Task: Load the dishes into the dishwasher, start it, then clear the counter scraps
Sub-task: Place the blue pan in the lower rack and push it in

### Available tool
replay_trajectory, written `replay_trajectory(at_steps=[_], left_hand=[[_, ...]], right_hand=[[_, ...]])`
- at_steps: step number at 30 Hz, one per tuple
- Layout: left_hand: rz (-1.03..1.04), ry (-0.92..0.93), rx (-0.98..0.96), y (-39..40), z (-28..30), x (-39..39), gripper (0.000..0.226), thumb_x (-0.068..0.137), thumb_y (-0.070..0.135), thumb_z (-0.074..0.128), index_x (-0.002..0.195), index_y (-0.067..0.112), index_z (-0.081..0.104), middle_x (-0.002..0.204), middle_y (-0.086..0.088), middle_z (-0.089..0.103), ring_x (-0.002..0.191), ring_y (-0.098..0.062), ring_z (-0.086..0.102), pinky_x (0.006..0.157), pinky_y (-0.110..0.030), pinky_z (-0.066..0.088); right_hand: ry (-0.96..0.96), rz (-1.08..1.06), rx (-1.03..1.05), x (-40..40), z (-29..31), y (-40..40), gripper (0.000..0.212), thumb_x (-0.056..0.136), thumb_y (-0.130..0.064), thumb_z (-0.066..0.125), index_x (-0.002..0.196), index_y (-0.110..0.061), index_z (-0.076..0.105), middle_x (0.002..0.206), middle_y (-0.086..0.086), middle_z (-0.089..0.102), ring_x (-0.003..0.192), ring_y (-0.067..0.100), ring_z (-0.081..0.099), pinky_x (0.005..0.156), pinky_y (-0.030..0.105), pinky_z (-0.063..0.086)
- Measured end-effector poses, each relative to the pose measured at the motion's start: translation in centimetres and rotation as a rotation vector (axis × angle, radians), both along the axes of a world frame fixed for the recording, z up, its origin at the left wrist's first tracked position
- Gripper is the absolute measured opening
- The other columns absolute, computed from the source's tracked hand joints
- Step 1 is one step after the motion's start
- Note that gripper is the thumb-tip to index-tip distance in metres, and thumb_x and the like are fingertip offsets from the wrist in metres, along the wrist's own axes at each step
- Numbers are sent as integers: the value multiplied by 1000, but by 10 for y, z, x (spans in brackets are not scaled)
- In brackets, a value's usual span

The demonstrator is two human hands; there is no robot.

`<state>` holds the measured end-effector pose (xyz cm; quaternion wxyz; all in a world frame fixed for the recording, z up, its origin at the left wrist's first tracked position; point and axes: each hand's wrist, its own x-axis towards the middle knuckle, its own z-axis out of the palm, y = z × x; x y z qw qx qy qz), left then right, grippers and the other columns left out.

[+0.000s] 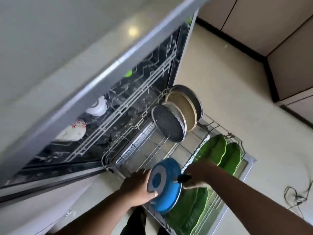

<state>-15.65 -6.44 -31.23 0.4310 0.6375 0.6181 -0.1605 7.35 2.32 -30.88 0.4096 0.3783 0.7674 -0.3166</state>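
a: from my feed the whole upper rack [108, 114] is smeared; i can't name the white things in it.
b: the left hand [137, 187]?
a: fingers hidden behind the blue pan [165, 184] (its black handle [184, 178] mostly covered by the right hand [197, 173]). green dishes [189, 216] run off the bottom edge.

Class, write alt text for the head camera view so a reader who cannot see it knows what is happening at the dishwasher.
Two hands lower a blue pan into the pulled-out lower rack of an open dishwasher: the left hand holds its rim, the right hand grips its black handle. Green plates and round metal trays already stand in the rack.
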Motion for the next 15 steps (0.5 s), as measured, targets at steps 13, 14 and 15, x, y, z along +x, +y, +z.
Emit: replay_trajectory(at_steps=[13, 14, 15], left_hand=[[-122, -48, 15, -17, -75, 21, 127, 66, 70, 67, 150, 25, -16, 160, 2, -14, 148, -21, 0, 119, -40, 14], [-137, -54, 31, -15, -79, 20, 129, 65, 71, 67, 150, 25, -18, 160, 2, -15, 148, -21, -2, 119, -40, 13], [-143, -64, 47, -12, -83, 19, 130, 62, 74, 66, 150, 25, -18, 160, 3, -15, 148, -21, -2, 119, -41, 13]], right_hand=[[156, -4, -34, 19, -45, 13, 40, 81, -52, 65, 120, -40, 60, 105, -11, 68, 86, 11, 57, 69, 22, 35], [171, 22, -8, 19, -48, 17, 41, 81, -52, 64, 120, -42, 59, 107, -13, 67, 92, 12, 59, 71, 23, 34], [183, 53, 13, 19, -50, 22, 41, 82, -53, 63, 121, -43, 58, 108, -13, 67, 96, 13, 60, 72, 23, 33]])
